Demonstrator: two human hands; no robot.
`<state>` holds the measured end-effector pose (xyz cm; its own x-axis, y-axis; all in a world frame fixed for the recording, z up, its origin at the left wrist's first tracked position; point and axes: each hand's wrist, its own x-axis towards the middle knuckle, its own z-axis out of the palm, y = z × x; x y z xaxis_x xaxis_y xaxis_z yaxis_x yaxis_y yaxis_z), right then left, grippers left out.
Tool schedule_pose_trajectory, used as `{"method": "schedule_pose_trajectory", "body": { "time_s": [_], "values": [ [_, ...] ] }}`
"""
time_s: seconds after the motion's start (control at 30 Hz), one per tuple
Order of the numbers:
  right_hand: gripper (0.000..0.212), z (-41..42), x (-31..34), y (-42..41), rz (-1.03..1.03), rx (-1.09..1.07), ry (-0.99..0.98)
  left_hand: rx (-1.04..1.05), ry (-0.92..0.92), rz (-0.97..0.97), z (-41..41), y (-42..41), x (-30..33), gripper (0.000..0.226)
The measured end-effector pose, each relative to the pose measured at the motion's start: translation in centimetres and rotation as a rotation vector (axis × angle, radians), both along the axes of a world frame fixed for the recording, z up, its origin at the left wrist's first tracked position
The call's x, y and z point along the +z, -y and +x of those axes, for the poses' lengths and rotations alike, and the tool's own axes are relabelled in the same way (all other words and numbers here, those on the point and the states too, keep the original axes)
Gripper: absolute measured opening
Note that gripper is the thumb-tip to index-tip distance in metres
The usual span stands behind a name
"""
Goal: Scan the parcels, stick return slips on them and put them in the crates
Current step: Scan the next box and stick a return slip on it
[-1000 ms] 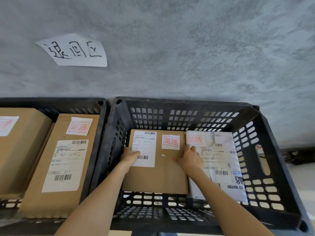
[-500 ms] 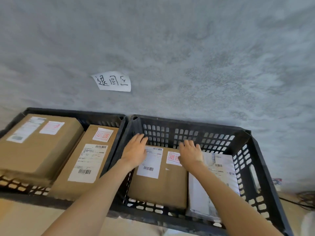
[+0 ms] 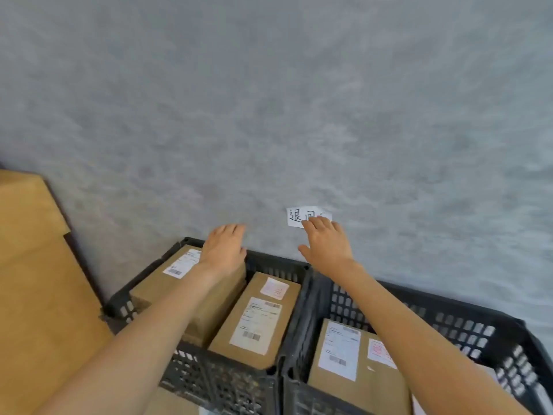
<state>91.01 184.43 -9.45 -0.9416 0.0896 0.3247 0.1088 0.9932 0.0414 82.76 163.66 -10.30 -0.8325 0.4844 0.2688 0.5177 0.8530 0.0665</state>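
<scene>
Both hands are empty, fingers loose and flat: the left hand (image 3: 223,250) hangs over the left crate (image 3: 140,295), the right hand (image 3: 327,244) in front of the handwritten wall note (image 3: 294,217). A slipped parcel (image 3: 356,372) lies flat in the right crate (image 3: 478,333). With arms outstretched over the crates, a careless sweep could, I'd guess, clip a rim or scuff a loose return slip (image 3: 274,288).

Your two arms come into view from the lower edge, both bare as far up as the picture shows, with no sleeve covering either forearm. Your left hand (image 3: 223,250) and your right hand (image 3: 326,242) are ungloved. You wear nothing on your wrists or on the fingers that show.
</scene>
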Motion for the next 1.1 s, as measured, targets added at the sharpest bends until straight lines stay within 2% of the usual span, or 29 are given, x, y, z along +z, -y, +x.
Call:
{"method": "schedule_pose_trajectory", "body": {
  "time_s": [0.23,0.53,0.8,0.97,1.1],
  "values": [
    [0.051,-2.4,-0.5,23.1,-0.016,0.246,0.024,0.247,-0.011,-0.095,2.7,24.7,0.3,0.048],
    [0.06,-4.9,0.5,52.1,0.005,0.689,0.056,0.726,0.044,-0.017,10.0,54.0,-1.4,0.059],
    [0.064,-8.4,-2.4,70.7,-0.011,0.972,0.106,1.029,0.104,-0.083,13.2,70.0,-3.2,0.057],
    [0.065,-14.6,-3.6,79.9,-0.049,1.081,0.114,1.137,0.127,-0.144,9.2,78.1,-3.1,0.058],
    [0.06,-20.8,-2.1,87.0,-0.071,1.124,0.098,1.213,0.087,-0.148,3.9,84.6,-0.3,0.054]
  ]
}}
